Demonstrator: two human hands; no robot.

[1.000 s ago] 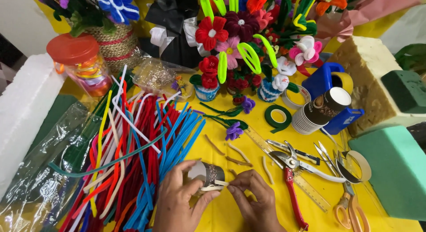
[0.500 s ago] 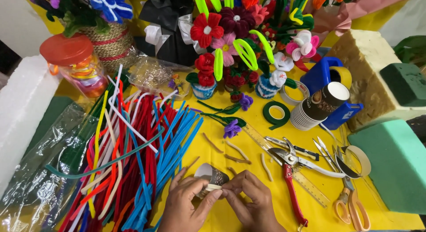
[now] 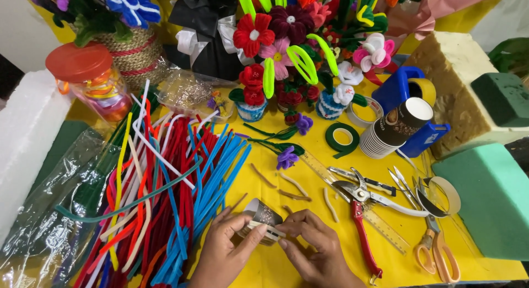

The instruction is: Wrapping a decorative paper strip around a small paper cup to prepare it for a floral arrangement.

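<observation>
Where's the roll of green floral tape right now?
In the head view, the green tape roll lies flat on the yellow table, right of centre, between the stack of paper cups and the purple pipe-cleaner flower.

We count two hands (image 3: 231, 255) (image 3: 317, 252) on one small cup (image 3: 264, 217); right of the grip, one pruner (image 3: 361, 211), one scissors (image 3: 435, 246), two foam blocks (image 3: 490, 197) (image 3: 504, 98).

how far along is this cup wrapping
Done: several finished pipe cleaner flowers stand at the back. In hand: the left hand steadies a small paper cup on its side while the right hand presses a pale strip against it. Left: the stack of cups remains bare.
</observation>
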